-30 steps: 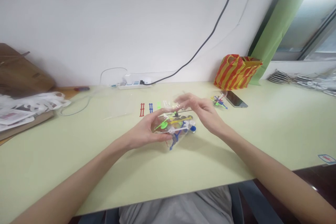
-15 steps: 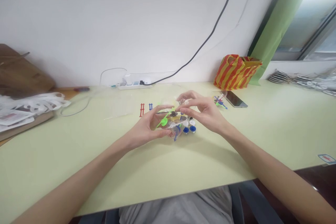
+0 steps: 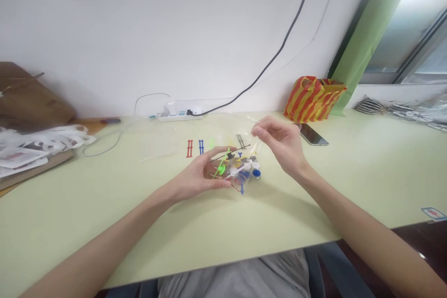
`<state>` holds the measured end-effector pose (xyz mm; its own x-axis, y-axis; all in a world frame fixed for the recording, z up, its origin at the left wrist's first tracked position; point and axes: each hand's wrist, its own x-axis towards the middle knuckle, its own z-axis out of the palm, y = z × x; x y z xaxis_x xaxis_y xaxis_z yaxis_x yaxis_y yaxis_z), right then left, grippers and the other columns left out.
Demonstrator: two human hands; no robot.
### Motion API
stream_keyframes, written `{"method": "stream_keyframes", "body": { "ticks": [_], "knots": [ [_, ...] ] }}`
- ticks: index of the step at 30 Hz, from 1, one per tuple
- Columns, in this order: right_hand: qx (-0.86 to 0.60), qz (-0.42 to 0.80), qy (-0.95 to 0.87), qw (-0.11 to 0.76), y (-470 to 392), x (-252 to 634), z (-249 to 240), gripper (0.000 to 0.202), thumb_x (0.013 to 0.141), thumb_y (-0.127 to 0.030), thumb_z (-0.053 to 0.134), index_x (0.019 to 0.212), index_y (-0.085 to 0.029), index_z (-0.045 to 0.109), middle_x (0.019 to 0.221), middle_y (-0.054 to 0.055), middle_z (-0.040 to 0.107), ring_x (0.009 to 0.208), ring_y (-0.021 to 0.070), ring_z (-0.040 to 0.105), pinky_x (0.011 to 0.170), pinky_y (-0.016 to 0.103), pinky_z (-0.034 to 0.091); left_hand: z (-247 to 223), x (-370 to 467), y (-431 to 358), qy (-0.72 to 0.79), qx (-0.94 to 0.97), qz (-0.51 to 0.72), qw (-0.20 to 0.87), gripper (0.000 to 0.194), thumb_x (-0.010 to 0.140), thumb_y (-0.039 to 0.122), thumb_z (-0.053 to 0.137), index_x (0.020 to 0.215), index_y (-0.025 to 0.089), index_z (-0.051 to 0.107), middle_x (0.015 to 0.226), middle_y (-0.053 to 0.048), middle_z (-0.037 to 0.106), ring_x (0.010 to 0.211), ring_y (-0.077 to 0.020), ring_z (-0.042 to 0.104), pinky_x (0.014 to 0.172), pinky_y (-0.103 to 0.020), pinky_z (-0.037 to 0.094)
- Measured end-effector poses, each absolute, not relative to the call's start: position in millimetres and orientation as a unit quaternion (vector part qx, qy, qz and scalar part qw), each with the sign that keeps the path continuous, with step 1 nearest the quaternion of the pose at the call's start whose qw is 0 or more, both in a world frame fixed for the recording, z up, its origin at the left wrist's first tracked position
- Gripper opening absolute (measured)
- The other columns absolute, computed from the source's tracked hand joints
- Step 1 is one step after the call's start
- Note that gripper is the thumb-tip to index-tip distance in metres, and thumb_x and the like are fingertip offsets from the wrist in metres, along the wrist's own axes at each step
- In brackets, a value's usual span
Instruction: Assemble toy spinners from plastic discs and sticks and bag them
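Observation:
My left hand (image 3: 197,172) curls around a bunch of small colourful plastic arrow pieces. Among them are a bright green arrow (image 3: 222,167) with a round disc, a thin black arrow (image 3: 232,152), a white piece (image 3: 246,166) and a blue arrow (image 3: 242,187). A round blue piece (image 3: 256,173) lies at the right of the bunch. My right hand (image 3: 281,142) is raised beside it, thumb and fingertips pinched on what looks like the edge of a clear plastic bag (image 3: 254,148). The bag's outline is hard to make out.
Behind the hands, red strips (image 3: 189,148), blue strips (image 3: 201,146) and grey strips (image 3: 240,141) lie on the table (image 3: 209,237). A phone (image 3: 313,134) and a striped bag (image 3: 310,100) are at the right. A power strip (image 3: 179,114) sits by the wall; white straps (image 3: 56,139) lie left.
My right hand has moved right, away from the left hand, uncovering pieces and the grey strips behind. The left hand stays around the bunch, and the blue arrow has shifted slightly right.

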<state>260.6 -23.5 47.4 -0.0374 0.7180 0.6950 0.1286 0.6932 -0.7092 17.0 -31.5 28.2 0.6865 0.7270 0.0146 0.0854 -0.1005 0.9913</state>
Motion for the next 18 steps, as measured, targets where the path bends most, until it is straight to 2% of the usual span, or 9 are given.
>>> {"method": "stream_keyframes", "body": {
  "ticks": [2, 4, 6, 7, 9, 11, 12, 14, 18],
  "knots": [
    [-0.304, 0.237, -0.665, 0.64, -22, 261, 47, 0.027, 0.092, -0.048, 0.072, 0.084, -0.022, 0.072, 0.08, 0.003, 0.069, 0.077, 0.0181, 0.065, 0.076, 0.034, 0.055, 28, 16, -31, 0.305, 0.686, 0.255, 0.61, 0.086, 0.081, 0.032, 0.086, 0.153, 0.026, 0.04, 0.128, -0.014, 0.072, 0.109, -0.0306, 0.075, 0.1, -0.045, 0.055],
    [-0.287, 0.268, -0.649, 0.652, -22, 261, 47, 0.03, 0.095, -0.051, 0.066, 0.11, -0.026, 0.071, 0.091, 0.004, 0.072, 0.08, 0.0183, 0.068, 0.077, 0.035, 0.057, 26, 16, -31, 0.312, 0.674, 0.272, 0.612, 0.087, 0.08, 0.032, 0.087, 0.153, 0.023, 0.039, 0.128, -0.016, 0.072, 0.109, -0.0313, 0.075, 0.096, -0.045, 0.057],
    [-0.274, 0.327, -0.649, 0.63, -21, 259, 45, 0.052, 0.095, -0.057, 0.064, 0.139, -0.031, 0.056, 0.11, 0.006, 0.074, 0.089, 0.0198, 0.072, 0.078, 0.036, 0.059, 24, 16, -30, 0.313, 0.662, 0.308, 0.608, 0.086, 0.08, 0.032, 0.087, 0.152, 0.023, 0.04, 0.127, -0.015, 0.072, 0.11, -0.0311, 0.074, 0.095, -0.045, 0.059],
    [-0.275, 0.36, -0.658, 0.602, -21, 258, 44, 0.062, 0.092, -0.059, 0.066, 0.145, -0.032, 0.051, 0.116, 0.007, 0.073, 0.093, 0.021, 0.073, 0.079, 0.037, 0.06, 23, 17, -29, 0.311, 0.657, 0.324, 0.605, 0.085, 0.08, 0.031, 0.087, 0.15, 0.023, 0.04, 0.126, -0.015, 0.072, 0.11, -0.0308, 0.074, 0.095, -0.046, 0.059],
    [-0.292, 0.412, -0.681, 0.531, -20, 254, 41, 0.065, 0.084, -0.059, 0.076, 0.138, -0.026, 0.06, 0.112, 0.009, 0.076, 0.093, 0.0231, 0.074, 0.077, 0.037, 0.06, 22, 17, -29, 0.308, 0.654, 0.339, 0.602, 0.079, 0.081, 0.032, 0.086, 0.146, 0.023, 0.042, 0.124, -0.013, 0.074, 0.107, -0.03, 0.076, 0.097, -0.048, 0.059],
    [-0.32, 0.437, -0.688, 0.483, -20, 251, 38, 0.05, 0.078, -0.057, 0.081, 0.11, -0.02, 0.076, 0.095, 0.008, 0.078, 0.084, 0.023, 0.073, 0.071, 0.034, 0.059, 22, 19, -29, 0.309, 0.662, 0.336, 0.594, 0.071, 0.082, 0.033, 0.085, 0.14, 0.024, 0.044, 0.121, -0.011, 0.075, 0.101, -0.029, 0.077, 0.098, -0.049, 0.058],
    [-0.332, 0.437, -0.683, 0.482, -19, 250, 37, 0.044, 0.077, -0.057, 0.082, 0.097, -0.018, 0.078, 0.087, 0.008, 0.078, 0.079, 0.0221, 0.072, 0.068, 0.033, 0.058, 22, 20, -30, 0.313, 0.668, 0.335, 0.586, 0.068, 0.082, 0.034, 0.085, 0.138, 0.024, 0.046, 0.119, -0.01, 0.076, 0.1, -0.0287, 0.078, 0.098, -0.048, 0.059],
    [-0.351, 0.415, -0.657, 0.523, -15, 253, 36, 0.039, 0.077, -0.055, 0.082, 0.082, -0.017, 0.077, 0.08, 0.007, 0.076, 0.074, 0.0206, 0.071, 0.066, 0.031, 0.056, 22, 21, -30, 0.324, 0.675, 0.337, 0.571, 0.065, 0.082, 0.037, 0.084, 0.135, 0.025, 0.048, 0.12, -0.011, 0.076, 0.102, -0.0294, 0.077, 0.094, -0.046, 0.06],
    [-0.391, 0.303, -0.564, 0.662, 12, 284, 38, 0.036, 0.079, -0.053, 0.079, 0.085, -0.017, 0.073, 0.079, 0.005, 0.072, 0.068, 0.0175, 0.067, 0.062, 0.03, 0.052, 24, 20, -27, 0.349, 0.685, 0.357, 0.531, 0.057, 0.09, 0.047, 0.075, 0.135, 0.023, 0.049, 0.129, -0.016, 0.072, 0.102, -0.0306, 0.075, 0.079, -0.042, 0.062]
  ]
}}
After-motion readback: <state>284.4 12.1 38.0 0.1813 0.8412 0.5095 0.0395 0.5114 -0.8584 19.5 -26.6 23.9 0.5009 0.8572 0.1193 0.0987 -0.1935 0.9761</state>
